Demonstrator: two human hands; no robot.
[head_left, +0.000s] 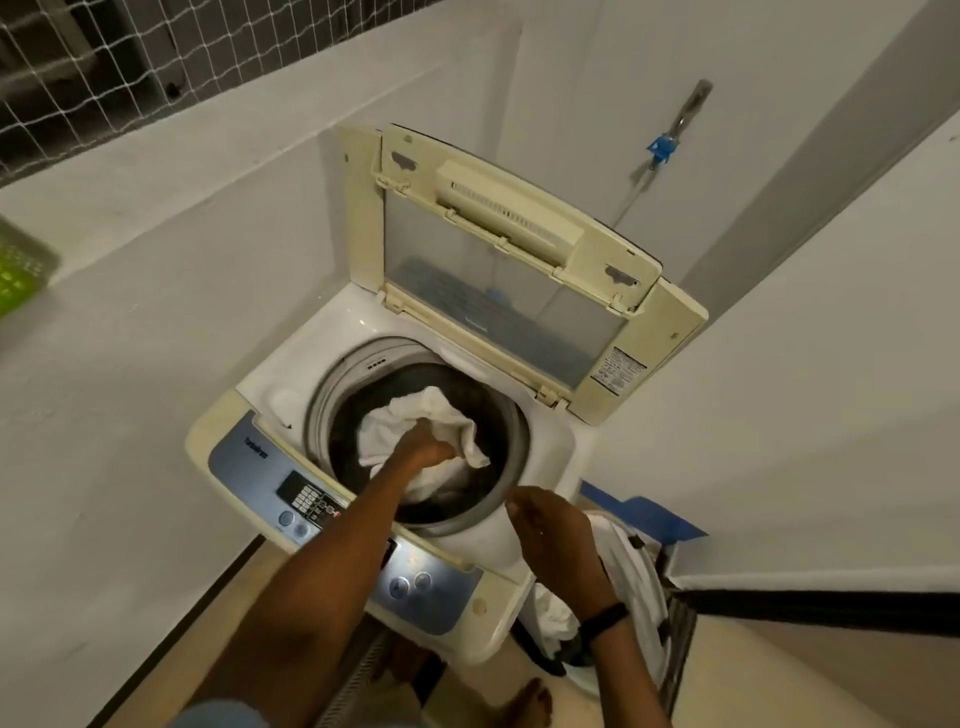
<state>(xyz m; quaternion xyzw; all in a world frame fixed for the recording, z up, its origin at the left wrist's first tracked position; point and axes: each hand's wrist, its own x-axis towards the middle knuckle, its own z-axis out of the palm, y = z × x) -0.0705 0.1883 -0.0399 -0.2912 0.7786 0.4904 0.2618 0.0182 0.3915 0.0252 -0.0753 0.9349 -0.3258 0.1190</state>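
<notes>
A crumpled white cloth (415, 415) is held inside the dark round drum (348, 421) of a white top-loading washing machine (540, 452). The cloth is bunched, so its long axis is only loosely made out: it runs roughly from the far side of the drum towards the near rim, and one folded corner is pointed towards the right side of the opening. The cloth is grasped at its middle by the left hand (423, 449), whose fingers are curled into the fabric; the left forearm is stretched over the blue-and-cream control panel (249, 457) at the front of the machine.

The right hand (550, 525) is held above the machine's near right corner, apart from the cloth, with its fingers loosely bent and nothing seen in them. A black wristband (605, 618) is worn on that arm.

The yellowed cream plastic lid (363, 208) is folded up and stood open at the back of the machine. Just beside the machine on the right, a laundry basket (675, 629) filled with more white fabric is set on the floor. A bare foot (527, 701) is seen on the floor in front of the machine. On the wall behind, a metal tap with a blue fitting (662, 148) is mounted, and a light green plastic basket (21, 270) is placed on the ledge at far left.
</notes>
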